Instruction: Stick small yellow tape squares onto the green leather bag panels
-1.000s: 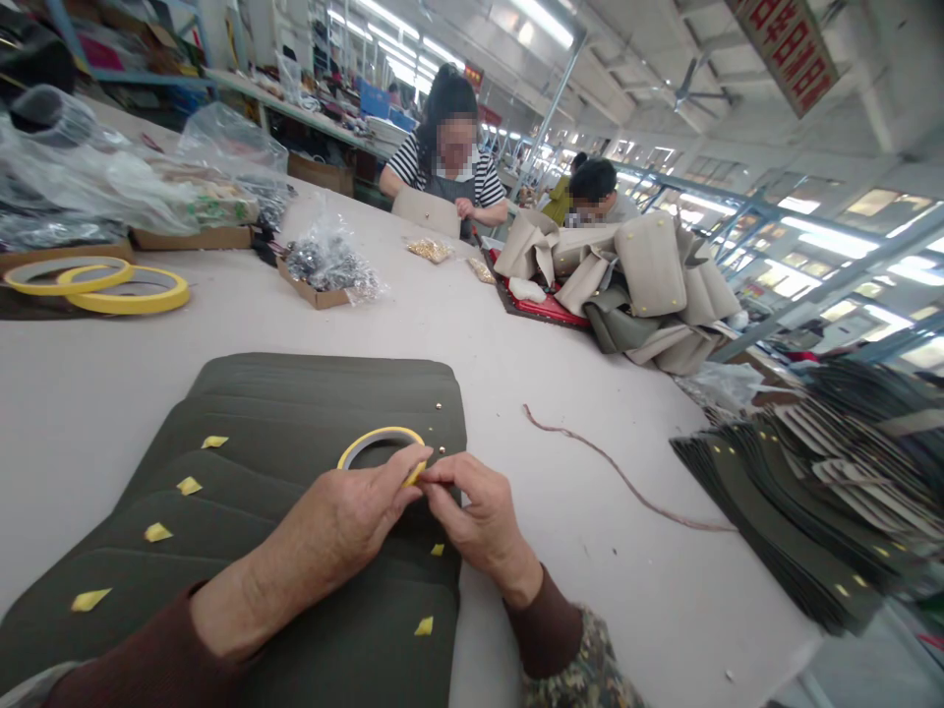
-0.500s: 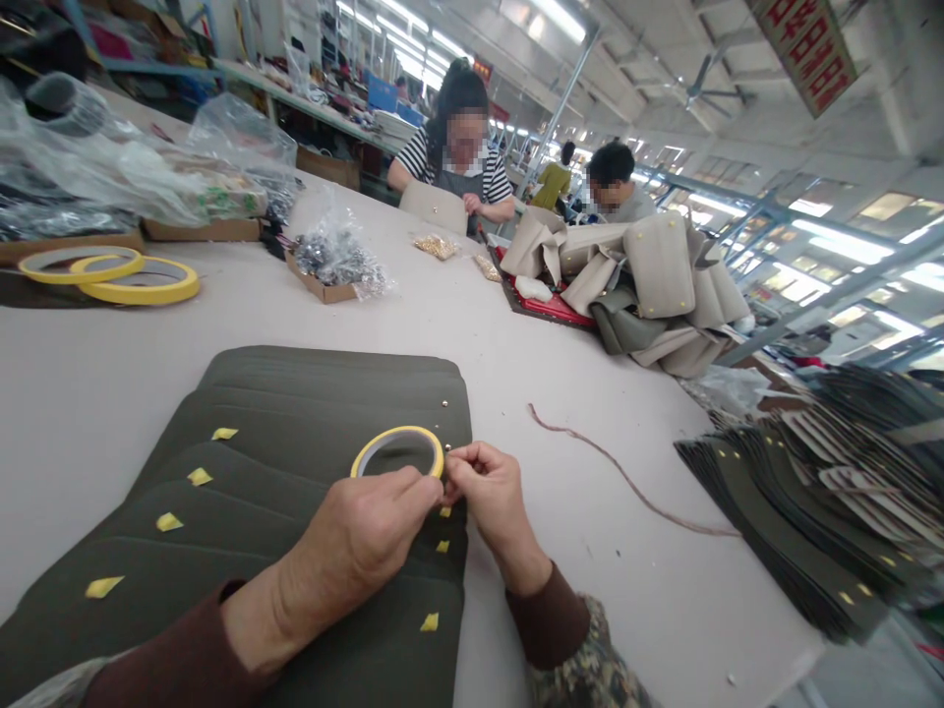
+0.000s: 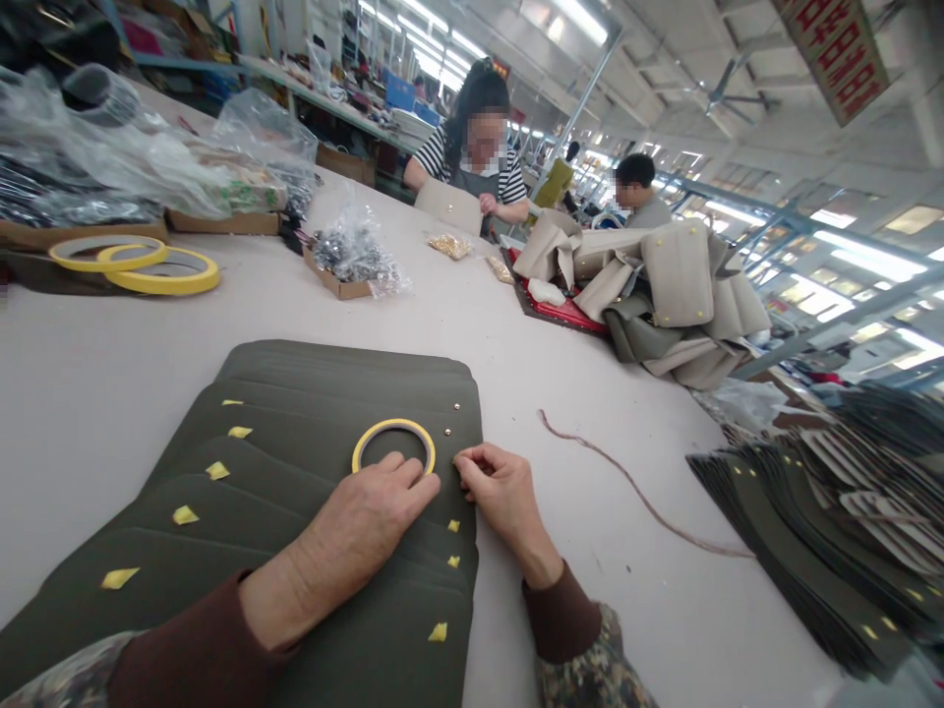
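Counter (image 3: 88,393): pale and broad, carries everything listed below.
Olive panels (image 3: 295,462): fanned stack, near centre, under both my hands.
Left grip (image 3: 369,516): fingers laid out flat, closed on nothing, tips resting on the tape roll's near rim.
Right grip (image 3: 505,492): curled tight, tips pressed to the top panel's right edge; anything beneath them is hidden.
Tape roll (image 3: 393,423): yellow, flat on the top panel, just left of a stud (image 3: 447,431).
Yellow tabs (image 3: 184,514): along both panel edges.
Handling: I judge that firm, even fingertip pressure with the roll pinned steady works best.
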A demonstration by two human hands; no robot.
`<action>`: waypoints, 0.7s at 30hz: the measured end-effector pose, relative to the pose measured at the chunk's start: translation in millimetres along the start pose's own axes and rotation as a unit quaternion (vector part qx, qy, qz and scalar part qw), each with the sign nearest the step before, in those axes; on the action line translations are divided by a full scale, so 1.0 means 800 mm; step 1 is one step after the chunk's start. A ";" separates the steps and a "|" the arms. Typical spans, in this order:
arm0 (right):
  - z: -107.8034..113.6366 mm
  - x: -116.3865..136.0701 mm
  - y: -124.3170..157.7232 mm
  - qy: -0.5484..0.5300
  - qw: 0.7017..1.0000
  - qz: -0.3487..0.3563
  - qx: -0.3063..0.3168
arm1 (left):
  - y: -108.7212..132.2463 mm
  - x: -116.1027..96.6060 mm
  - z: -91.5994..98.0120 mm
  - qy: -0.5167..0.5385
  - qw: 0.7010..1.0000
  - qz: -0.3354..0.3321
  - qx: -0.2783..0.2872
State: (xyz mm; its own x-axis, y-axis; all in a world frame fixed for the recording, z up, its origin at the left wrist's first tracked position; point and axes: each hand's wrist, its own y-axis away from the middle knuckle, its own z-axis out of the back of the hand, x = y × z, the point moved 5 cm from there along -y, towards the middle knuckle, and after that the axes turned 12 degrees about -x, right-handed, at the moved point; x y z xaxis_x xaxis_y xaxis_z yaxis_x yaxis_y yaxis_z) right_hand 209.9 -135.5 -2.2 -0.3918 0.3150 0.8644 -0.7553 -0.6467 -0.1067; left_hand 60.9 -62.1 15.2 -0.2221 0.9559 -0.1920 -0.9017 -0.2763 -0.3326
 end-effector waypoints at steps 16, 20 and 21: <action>0.010 0.001 0.014 0.058 0.994 0.080 -0.039 | 0.001 0.004 -0.002 -0.004 1.000 0.010 -0.006; 0.001 0.015 0.012 0.119 0.977 0.162 -0.075 | 0.003 0.001 -0.004 -0.007 1.000 0.003 0.004; -0.002 0.017 0.010 0.127 0.974 0.173 -0.077 | 0.003 -0.001 -0.004 -0.007 1.000 -0.001 0.003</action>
State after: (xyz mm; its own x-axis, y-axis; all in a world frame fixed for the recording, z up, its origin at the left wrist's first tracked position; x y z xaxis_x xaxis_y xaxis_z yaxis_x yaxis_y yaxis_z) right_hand 197.5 -135.3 7.9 -0.7396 0.2699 0.6165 -0.6164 -0.6395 -0.4595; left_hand 60.3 -63.6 12.0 -0.2255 0.9578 -0.1781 -0.9046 -0.2737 -0.3268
